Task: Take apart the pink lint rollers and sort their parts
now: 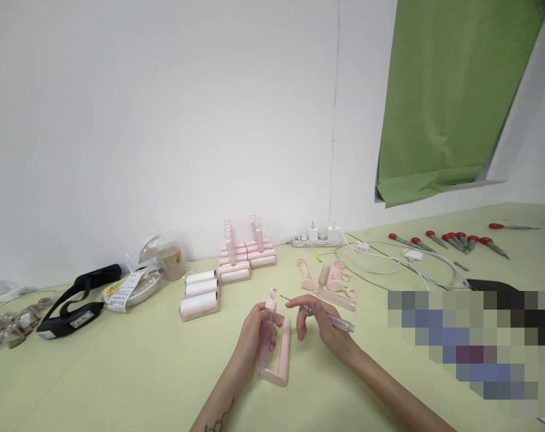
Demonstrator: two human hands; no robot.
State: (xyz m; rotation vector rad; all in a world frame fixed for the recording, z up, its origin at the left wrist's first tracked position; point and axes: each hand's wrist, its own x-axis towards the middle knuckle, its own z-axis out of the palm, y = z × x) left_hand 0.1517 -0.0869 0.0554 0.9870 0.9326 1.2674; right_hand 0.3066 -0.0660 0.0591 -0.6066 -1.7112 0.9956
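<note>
Where the white wall [164,120] meets the long pale yellow-green table [119,378], a power strip [299,242] lies along the edge. A single green blind [452,102] hangs at upper right; a patch of the table at right is blurred out.

One pink holder [284,354], with clear tube [265,336] and a loop on top, stands tilted above the near middle of the table, in the left hand [250,336], fingers closed round the tube. Right hand [324,327]: fingers pinched narrow on one slim clear-handled tool [342,323], its thin tip just beside the loop, apart from it.

Counts. White rolls [200,306]: three, in a row, left of the hands. Finished-looking pink units [236,267]: two groups by the wall, overlapping, total cannot be told. Loose curved pink arms [336,276]: two, beyond the right hand. Small pink rings [350,292]: two, near them. Red-ended tools [492,246]: at least eight, far right, some overlapping. Bagged cup [169,264]: one. Black strap [69,309]: one, at left.
</note>
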